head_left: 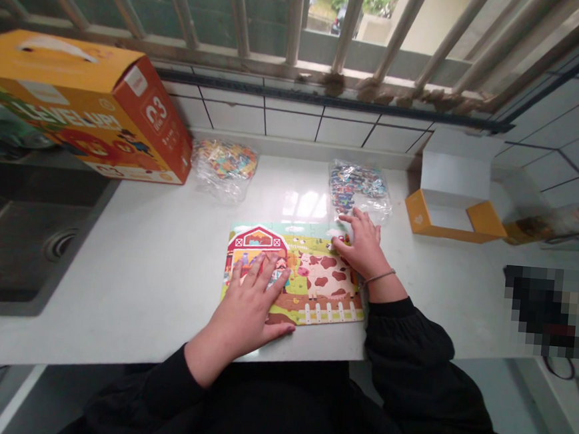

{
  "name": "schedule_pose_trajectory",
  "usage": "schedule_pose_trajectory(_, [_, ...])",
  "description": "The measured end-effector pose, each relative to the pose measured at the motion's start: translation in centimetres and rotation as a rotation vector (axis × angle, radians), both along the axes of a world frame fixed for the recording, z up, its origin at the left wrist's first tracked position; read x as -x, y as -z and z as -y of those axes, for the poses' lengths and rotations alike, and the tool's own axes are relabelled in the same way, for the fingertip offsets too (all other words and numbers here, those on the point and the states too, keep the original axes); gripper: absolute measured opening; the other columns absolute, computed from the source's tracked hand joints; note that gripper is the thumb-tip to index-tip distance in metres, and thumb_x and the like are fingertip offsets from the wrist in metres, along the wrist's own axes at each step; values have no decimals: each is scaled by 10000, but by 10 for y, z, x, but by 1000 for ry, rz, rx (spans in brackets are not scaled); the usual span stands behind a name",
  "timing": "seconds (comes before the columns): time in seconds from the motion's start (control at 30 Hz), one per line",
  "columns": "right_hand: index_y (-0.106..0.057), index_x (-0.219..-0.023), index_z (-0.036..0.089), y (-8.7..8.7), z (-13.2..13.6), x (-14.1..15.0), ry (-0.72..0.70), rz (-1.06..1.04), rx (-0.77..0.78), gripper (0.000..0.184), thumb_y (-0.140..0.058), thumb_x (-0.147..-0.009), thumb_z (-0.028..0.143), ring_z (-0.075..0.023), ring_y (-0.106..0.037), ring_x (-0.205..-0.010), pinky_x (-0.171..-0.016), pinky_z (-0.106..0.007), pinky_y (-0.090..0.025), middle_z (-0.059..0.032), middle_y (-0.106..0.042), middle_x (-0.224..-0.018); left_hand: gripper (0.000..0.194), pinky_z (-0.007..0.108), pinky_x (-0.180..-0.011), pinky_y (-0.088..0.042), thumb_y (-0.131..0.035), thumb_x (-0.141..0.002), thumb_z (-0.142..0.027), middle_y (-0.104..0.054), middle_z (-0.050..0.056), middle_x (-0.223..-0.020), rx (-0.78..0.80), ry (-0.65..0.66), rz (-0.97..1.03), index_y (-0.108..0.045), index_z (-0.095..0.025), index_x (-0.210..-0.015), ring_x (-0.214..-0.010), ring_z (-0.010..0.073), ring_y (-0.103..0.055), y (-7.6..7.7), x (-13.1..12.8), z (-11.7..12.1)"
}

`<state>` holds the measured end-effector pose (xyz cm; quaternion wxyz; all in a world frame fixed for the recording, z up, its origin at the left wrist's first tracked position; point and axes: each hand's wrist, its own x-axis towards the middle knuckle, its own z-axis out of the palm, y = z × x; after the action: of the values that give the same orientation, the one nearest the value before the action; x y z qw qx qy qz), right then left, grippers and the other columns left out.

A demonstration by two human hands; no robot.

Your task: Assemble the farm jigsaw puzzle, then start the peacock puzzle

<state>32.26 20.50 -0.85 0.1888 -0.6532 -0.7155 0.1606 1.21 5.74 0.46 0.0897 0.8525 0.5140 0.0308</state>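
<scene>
A farm jigsaw puzzle [332, 277] lies flat on the white countertop in front of me, its pieces joined into a picture of a red barn, a spotted cow and a white fence. My left hand [253, 298] rests on the barn side with its fingers spread, covering part of the picture. Over the upper right corner of the puzzle is my right hand [362, 246], fingers apart, reaching just past the top edge. Close beyond its fingertips sits a clear plastic bag of dark blue puzzle pieces [359, 186]. I see nothing held in either hand.
Another bag of orange and yellow pieces [228, 162] lies at the back left, beside a large orange box [151, 126]. An opened yellow box [457, 220] stands at the back right. The sink [40, 257] is at the left, a barred window [295, 23] behind.
</scene>
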Motion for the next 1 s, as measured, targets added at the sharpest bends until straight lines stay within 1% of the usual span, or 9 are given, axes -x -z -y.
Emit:
schedule_pose_trajectory(0.17, [-648,-1426,274,-1,0,1,11,3,-40,585,-737,-873,442,-442,-337,-1648,-1309,-779,-188,-160,-423,-1755,1058,732,-1350,-76,-601,-917,-888,-148,155,-1874,1,3,10,-363,-293,-1759,-1711,472,-185,-2,0,-1])
schedule_pose_trajectory(0.3, [-672,-1387,265,-1,1,1,11,-19,-64,553,-749,-872,452,-432,-396,-1614,-1309,-749,-216,-175,-469,-1719,1054,739,-1342,-101,-614,-913,-881,-175,159,-1869,4,3,5,-373,-295,-1755,-1700,485,-210,-3,0,-1])
schedule_pose_trajectory(0.43, [-684,-1365,258,-1,0,0,5,-39,-87,546,-758,-857,445,-421,-436,-1588,-1301,-738,-242,-180,-488,-1701,1060,731,-1346,-103,-613,-917,-879,-163,162,-1870,-9,6,3,-356,-292,-1761,-1707,475,-195,-2,0,-1])
schedule_pose_trajectory(0.5, [-684,-1360,255,0,0,-1,-10,-44,-94,546,-759,-852,441,-420,-445,-1580,-1296,-740,-247,-181,-487,-1700,1062,727,-1348,-105,-619,-913,-878,-174,162,-1868,-11,3,-1,-357,-294,-1760,-1707,471,-199,-2,0,-1])
schedule_pose_trajectory(0.63, [-684,-1349,264,0,-1,0,-15,-41,-97,529,-752,-852,432,-427,-450,-1573,-1290,-772,-217,-174,-495,-1694,1063,727,-1349,-106,-617,-905,-889,-191,157,-1866,-10,3,-5,-376,-295,-1753,-1698,479,-221,-2,0,-1])
schedule_pose_trajectory(0.77, [-695,-1321,256,2,-2,2,-6,-37,-103,496,-736,-867,451,-431,-462,-1559,-1287,-774,-219,-186,-506,-1686,1068,738,-1347,-93,-615,-905,-892,-206,164,-1861,-17,0,-5,-375,-290,-1755,-1689,487,-241,-2,-1,0])
schedule_pose_trajectory(0.9, [-695,-1320,254,2,-2,2,-9,-41,-102,490,-732,-877,460,-429,-475,-1548,-1285,-780,-217,-193,-524,-1667,1065,737,-1342,-117,-609,-908,-893,-182,161,-1867,-19,3,-8,-372,-294,-1756,-1693,486,-232,-3,-1,-1])
schedule_pose_trajectory(1.0, [-691,-1325,256,1,-2,0,-28,-56,-92,487,-726,-881,453,-420,-475,-1553,-1287,-768,-225,-190,-536,-1655,1062,727,-1345,-128,-629,-905,-879,-203,156,-1864,-25,3,-14,-374,-296,-1755,-1687,486,-249,-3,-1,-1])
